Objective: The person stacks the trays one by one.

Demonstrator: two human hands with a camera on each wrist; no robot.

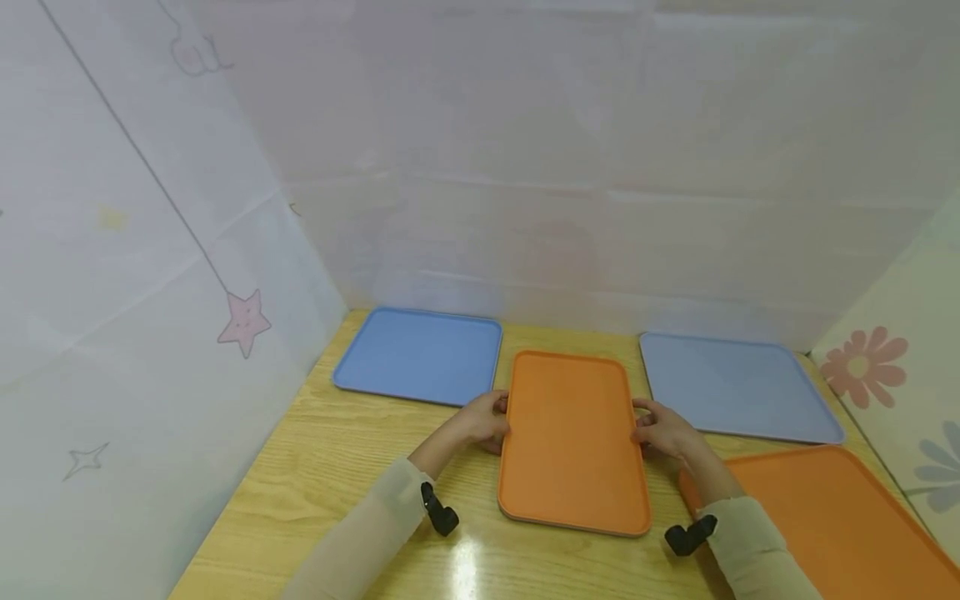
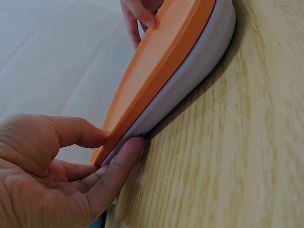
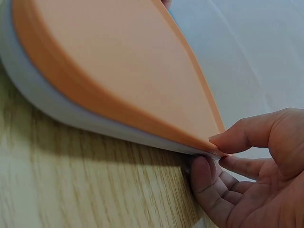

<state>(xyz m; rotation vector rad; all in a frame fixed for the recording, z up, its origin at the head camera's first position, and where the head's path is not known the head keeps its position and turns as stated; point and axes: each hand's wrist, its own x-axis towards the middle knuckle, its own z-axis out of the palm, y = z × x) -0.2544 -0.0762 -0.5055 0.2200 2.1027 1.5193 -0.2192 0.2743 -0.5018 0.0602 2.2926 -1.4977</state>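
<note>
An orange tray (image 1: 573, 442) with a raised rim lies lengthwise between both hands, close over the wooden table. Its underside shows a pale lavender-white layer (image 2: 190, 66) in the left wrist view. My left hand (image 1: 483, 421) pinches the tray's left long edge, thumb on the orange rim and fingertips below. On the opposite edge, my right hand (image 1: 663, 429) holds it the same way, its thumb on the rim in the right wrist view and the fingers (image 3: 209, 178) curled under the pale side. The tray's inner surface is bare.
A blue tray (image 1: 423, 354) lies at the back left of the table (image 1: 315, 492). Paler blue is the tray (image 1: 738, 387) at the back right. Another orange tray (image 1: 832, 517) lies at the front right, partly behind the right forearm. Printed white sheets (image 1: 525, 167) hang around the table.
</note>
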